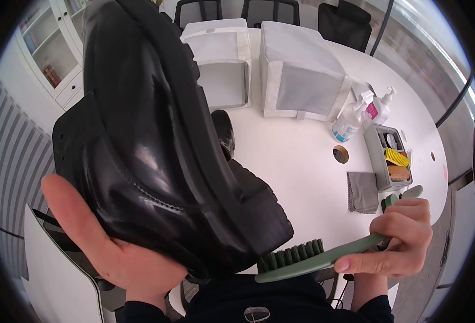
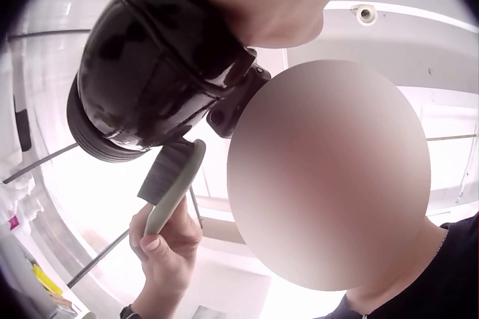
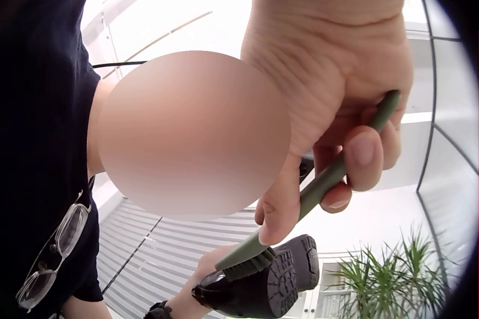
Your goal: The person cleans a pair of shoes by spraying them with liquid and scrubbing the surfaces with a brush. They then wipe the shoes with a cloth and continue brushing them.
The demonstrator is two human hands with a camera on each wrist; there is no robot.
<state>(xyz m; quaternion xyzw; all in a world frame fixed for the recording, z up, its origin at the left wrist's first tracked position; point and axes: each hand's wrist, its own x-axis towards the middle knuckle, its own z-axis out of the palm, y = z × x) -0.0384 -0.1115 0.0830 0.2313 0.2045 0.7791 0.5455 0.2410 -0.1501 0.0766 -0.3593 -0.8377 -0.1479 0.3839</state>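
Note:
A glossy black leather shoe (image 1: 135, 140) with a chunky lugged sole fills the left of the head view, tilted close to the camera. My left hand (image 1: 113, 253) holds it from below, thumb along its side; the other fingers are hidden behind the shoe. In my right hand (image 1: 402, 237) is a green-handled shoe brush (image 1: 313, 261), pinched between thumb and fingers. Its dark bristles (image 1: 288, 257) are right at the shoe's lower end, by the heel. The right wrist view shows the brush head (image 3: 251, 261) against the black upper (image 3: 232, 294).
Another black shoe (image 1: 224, 132) stands on the white table (image 1: 291, 177), partly hidden. A grey cloth (image 1: 362, 192) lies near a grey bin (image 1: 375, 153) with a yellow brush (image 1: 396, 157). Beyond are a spray bottle (image 1: 348, 124), a pump bottle (image 1: 382, 107) and a fabric box (image 1: 302, 70).

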